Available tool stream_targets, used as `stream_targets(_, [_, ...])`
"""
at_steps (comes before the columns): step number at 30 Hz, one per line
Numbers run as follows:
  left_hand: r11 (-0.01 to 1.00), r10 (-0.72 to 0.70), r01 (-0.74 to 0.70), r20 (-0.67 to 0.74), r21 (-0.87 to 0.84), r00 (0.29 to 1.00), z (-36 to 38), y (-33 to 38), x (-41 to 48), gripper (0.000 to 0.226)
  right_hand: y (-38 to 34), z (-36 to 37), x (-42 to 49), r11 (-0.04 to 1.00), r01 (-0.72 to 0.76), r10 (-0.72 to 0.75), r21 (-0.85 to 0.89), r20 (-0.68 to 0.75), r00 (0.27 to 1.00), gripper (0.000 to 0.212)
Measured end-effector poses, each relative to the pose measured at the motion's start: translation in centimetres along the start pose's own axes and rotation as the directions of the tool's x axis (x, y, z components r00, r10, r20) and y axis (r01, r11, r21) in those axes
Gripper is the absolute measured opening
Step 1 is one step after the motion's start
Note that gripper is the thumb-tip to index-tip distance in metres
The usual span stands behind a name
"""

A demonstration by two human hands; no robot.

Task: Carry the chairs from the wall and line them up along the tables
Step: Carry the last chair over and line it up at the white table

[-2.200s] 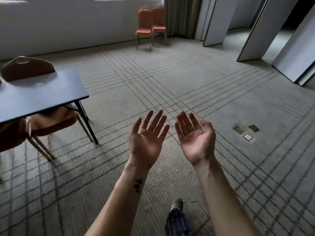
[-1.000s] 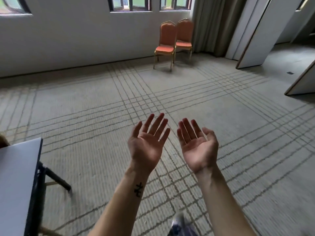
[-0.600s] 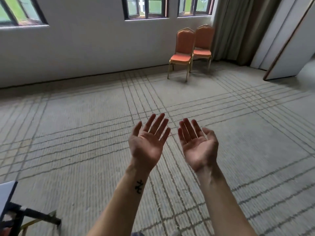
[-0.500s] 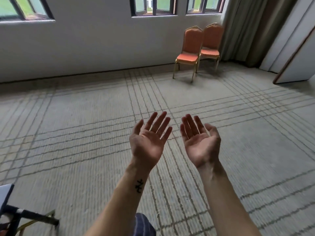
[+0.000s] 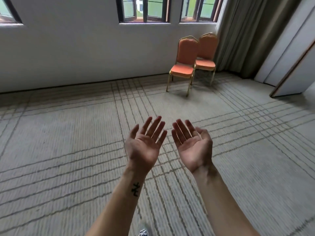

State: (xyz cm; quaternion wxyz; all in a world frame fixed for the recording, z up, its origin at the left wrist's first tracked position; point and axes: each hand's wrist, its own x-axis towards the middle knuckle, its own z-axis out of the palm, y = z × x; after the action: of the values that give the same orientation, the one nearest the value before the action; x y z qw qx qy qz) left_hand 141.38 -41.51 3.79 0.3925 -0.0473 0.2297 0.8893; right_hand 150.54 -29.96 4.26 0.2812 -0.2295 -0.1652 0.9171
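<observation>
Both hands, left and right, are spread palm-up, holding nothing; the two chairs stand ahead and rightward by the wall (right hand nearer).

Grey carpet, crossed by pale stripes, covers the floor. On it near the far wall stand an orange chair and a second chair just beside it, both upright. A shoe shows at the bottom edge.
</observation>
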Motion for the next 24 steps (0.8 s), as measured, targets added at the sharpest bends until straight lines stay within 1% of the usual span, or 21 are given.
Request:
stream_targets(5, [0.999,-0.033,0.032,0.014,0.035,0.999,4.4,4.7,11.6,0.054,-0.6,6.0,10.8,1.000,0.015,-0.015,-0.004,0.013,1.000,0.046])
stream_targets(8, [0.997,-0.070,0.070,0.004,-0.016,0.998,5.0,6.4,18.6,0.053,-1.2,7.6,18.2,1.000,0.019,-0.019,0.001,-0.021,1.000,0.047])
stream_targets(11, [0.996,-0.078,0.076,-0.028,-0.054,0.997,4.9,7.3,25.9,0.054,-1.7,8.7,25.5,1.000,0.004,-0.004,-0.001,-0.033,0.999,0.047])
stream_targets(17, [0.999,-0.032,0.033,-0.055,0.025,0.998,7.5,8.8,42.7,0.054,-5.1,11.5,43.3,0.999,-0.014,0.015,0.039,-0.020,1.000,0.050])
stream_targets(18, [0.999,-0.024,0.026,-0.068,0.037,0.997,9.0,9.5,47.2,0.054,-6.3,13.1,48.1,0.998,-0.042,0.043,0.048,-0.015,0.999,0.050])
stream_targets(19, [0.999,-0.023,0.025,-0.072,0.026,0.997,9.1,9.7,47.5,0.054,-6.5,13.4,48.6,0.999,-0.018,0.019,0.050,-0.007,1.000,0.049])
stream_targets(22, [0.999,0.023,-0.021,-0.066,0.039,0.998,12.1,11.4,55.0,0.053,-9.2,16.6,56.2,0.999,-0.031,0.029,0.020,0.061,0.998,0.048])
stream_targets(23, [0.998,0.045,-0.042,-0.081,0.046,0.996,12.6,11.8,58.1,0.053,-9.9,17.5,59.3,0.999,-0.033,0.033,-0.002,0.058,0.998,0.048])
stream_targets(24, [0.999,0.029,-0.026,-0.083,0.030,0.996,13.4,12.1,60.9,0.053,-10.2,18.3,62.4,0.998,-0.054,0.055,-0.009,0.060,0.997,0.047])
